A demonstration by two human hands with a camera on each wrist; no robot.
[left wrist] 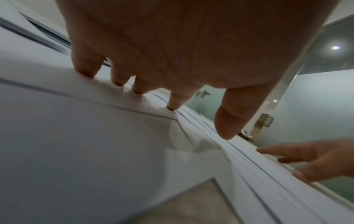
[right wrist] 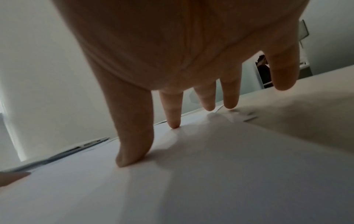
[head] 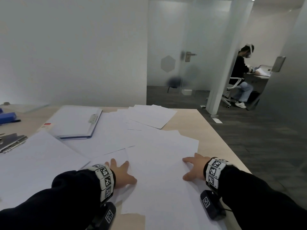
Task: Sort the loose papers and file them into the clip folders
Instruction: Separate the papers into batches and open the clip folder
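With your left hand (head: pixel 122 174) and right hand (head: pixel 194 170) pressing spread, straight fingers (left wrist: pixel 173 101) onto the loose white paper sheets (head: pixel 159 156), nothing is gripped. Sliding them together could buckle overlapped edges or push sheets off the pale wooden surface (head: pixel 207 130).

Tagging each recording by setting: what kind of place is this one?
Most likely an office. A desk strewn with loose papers and a clip folder, a frosted glass door, and another person seated at a desk beyond.

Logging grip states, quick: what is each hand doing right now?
Left hand: open, fingers spread, pressing on the loose papers.
Right hand: open, fingertips on the same papers.
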